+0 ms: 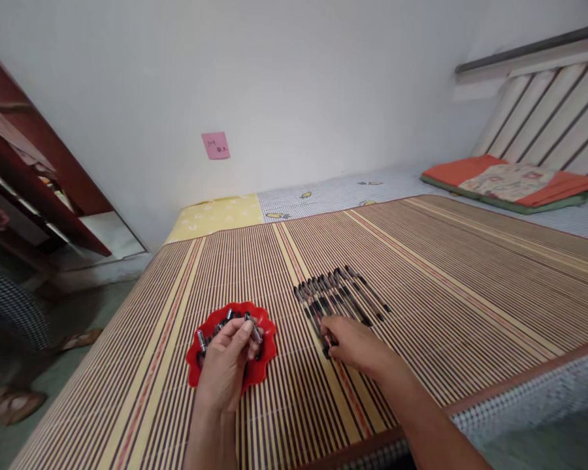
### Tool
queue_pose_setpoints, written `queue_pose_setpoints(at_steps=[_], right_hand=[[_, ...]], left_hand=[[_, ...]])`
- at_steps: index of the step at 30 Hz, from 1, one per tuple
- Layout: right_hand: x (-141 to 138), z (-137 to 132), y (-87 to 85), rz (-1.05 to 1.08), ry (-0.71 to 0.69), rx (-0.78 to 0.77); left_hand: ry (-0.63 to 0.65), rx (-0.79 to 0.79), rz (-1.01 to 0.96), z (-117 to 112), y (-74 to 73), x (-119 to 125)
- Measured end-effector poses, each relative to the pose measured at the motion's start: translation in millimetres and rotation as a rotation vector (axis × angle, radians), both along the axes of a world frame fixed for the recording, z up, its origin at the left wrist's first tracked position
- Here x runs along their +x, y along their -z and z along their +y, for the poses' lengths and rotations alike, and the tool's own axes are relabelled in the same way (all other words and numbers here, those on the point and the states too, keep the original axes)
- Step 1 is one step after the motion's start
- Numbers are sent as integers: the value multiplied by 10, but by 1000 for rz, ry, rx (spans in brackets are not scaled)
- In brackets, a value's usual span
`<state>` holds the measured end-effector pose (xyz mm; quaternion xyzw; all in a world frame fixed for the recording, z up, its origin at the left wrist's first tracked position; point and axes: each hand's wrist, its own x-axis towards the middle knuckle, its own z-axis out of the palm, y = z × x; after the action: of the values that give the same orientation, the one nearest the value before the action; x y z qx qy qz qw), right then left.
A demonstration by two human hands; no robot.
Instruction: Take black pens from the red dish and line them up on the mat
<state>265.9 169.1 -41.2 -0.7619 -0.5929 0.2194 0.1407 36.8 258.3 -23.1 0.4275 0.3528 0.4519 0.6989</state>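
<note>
Head: pens point(345, 297) aslant, near ends rightward

I've got the bed point(318, 191) filling my view: striped mat point(451, 313) across it, red dish point(270, 339) lower centre, pens point(343, 297) lined up right of centre, folded orange cloth point(509, 179) upper right!

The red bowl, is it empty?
Not empty: small silvery and dark pieces show inside the red bowl, beside the left hand.

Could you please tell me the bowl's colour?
The bowl is red; it shows best in the head view.
</note>
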Motion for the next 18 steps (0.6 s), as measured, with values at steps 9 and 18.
queue_pose_setpoints(at_steps=[9, 18], right_hand=[[6, -18, -9, -55, 2, -29], [-63, -8, -54, -24, -42, -74]], left_hand=[[-4, -8, 5, -4, -28, 19], [3, -10, 11, -6, -8, 11]])
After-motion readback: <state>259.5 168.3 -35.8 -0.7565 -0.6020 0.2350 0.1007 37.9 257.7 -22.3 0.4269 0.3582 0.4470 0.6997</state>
